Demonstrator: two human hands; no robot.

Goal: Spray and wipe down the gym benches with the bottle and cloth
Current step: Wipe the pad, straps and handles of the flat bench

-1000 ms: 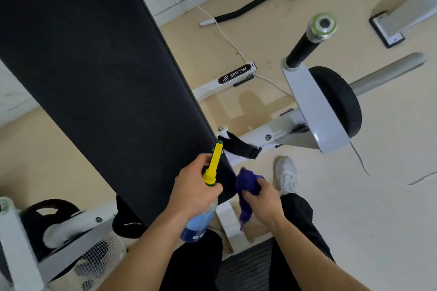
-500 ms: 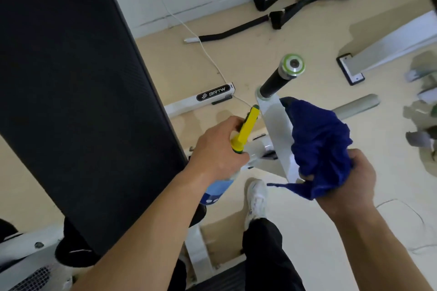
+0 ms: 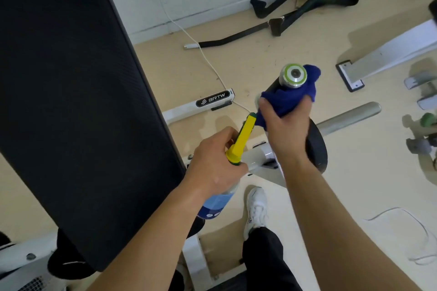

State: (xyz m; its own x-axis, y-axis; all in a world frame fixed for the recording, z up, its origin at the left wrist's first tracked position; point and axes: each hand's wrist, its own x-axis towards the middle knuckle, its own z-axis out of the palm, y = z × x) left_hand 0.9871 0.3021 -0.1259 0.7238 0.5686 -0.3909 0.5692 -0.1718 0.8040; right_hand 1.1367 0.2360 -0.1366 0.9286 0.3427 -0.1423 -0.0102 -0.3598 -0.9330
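Centre right of frame: right hand (image 3: 283, 130) clamps blue cloth (image 3: 286, 99) round black handle (image 3: 272, 84) below silver cap (image 3: 293, 75). Lower centre: left hand (image 3: 212, 165) grips spray bottle (image 3: 216, 205), nozzle (image 3: 242, 137) up. Best: twist cloth full circle, slide down; keep bottle clear.

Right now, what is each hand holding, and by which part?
The left hand grips the spray bottle at its neck, under the yellow nozzle. The right hand holds the blue cloth bunched round the black handle.
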